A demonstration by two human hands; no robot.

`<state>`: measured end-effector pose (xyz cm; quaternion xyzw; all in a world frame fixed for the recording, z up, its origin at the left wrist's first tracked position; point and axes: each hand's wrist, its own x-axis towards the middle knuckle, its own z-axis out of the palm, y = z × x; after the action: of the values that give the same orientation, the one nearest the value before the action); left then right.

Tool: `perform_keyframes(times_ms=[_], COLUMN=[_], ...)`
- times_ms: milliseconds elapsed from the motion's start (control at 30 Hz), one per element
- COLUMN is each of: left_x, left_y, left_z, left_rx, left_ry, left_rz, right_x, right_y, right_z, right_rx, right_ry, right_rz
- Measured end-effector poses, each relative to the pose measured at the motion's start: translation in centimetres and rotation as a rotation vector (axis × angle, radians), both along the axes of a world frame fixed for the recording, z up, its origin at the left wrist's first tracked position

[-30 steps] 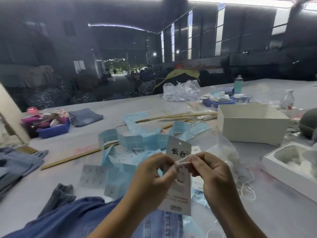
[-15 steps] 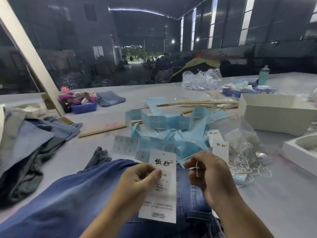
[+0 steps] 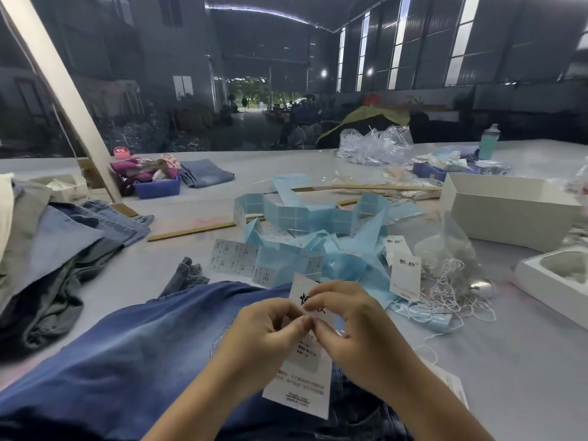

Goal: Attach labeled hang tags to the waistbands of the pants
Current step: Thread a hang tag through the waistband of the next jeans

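Both hands, left hand [image 3: 267, 329] and right hand [image 3: 350, 323], pinch the hang tag [image 3: 302, 370] over the jeans [image 3: 133, 351]; string seemingly untied; spare tags [image 3: 405, 275] at two o'clock.

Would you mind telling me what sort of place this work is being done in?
Probably a garment factory's finishing area: a big hall, blue jeans on a long table, sticker strips, and both hands working a hang tag.
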<state>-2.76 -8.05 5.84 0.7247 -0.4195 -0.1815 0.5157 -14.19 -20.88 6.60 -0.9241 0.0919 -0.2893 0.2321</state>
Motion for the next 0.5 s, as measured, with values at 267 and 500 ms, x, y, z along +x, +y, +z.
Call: perform_keyframes(times_ms=[267,500], left_x=[-1.0,-2.0], left_y=[0.2,0.6], left_z=[-1.0,-2.5], left_rx=[-0.038,-0.148], left_ry=[0.034,0.166], left_rz=[-0.037,0.006], right_x=[-1.3,-2.1], right_y=[-0.1,-0.1], right_z=[-1.7,-2.0], right_rx=[0.23,0.73], right_ry=[0.001,-0.141], right_rz=[0.068,-0.05])
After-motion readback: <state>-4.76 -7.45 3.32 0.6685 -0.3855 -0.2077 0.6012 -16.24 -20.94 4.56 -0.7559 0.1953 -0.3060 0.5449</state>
